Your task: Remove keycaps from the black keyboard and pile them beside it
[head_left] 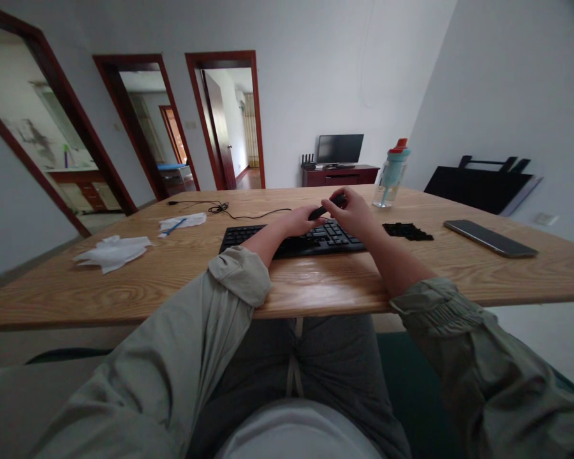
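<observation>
Left hand (302, 221) and right hand (351, 209) grip a black cylinder (318, 213) above the keyboard (347, 239). Seemingly removed keycaps (408, 231) lie right; others remain.

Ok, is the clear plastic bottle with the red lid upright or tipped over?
Upright: the clear plastic bottle with the red lid stands with its base on the light-brown wooden table, lid at the top.

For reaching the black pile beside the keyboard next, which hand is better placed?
Probably the right hand: the black pile lies right of the keyboard, nearer that hand than the left hand.
</observation>
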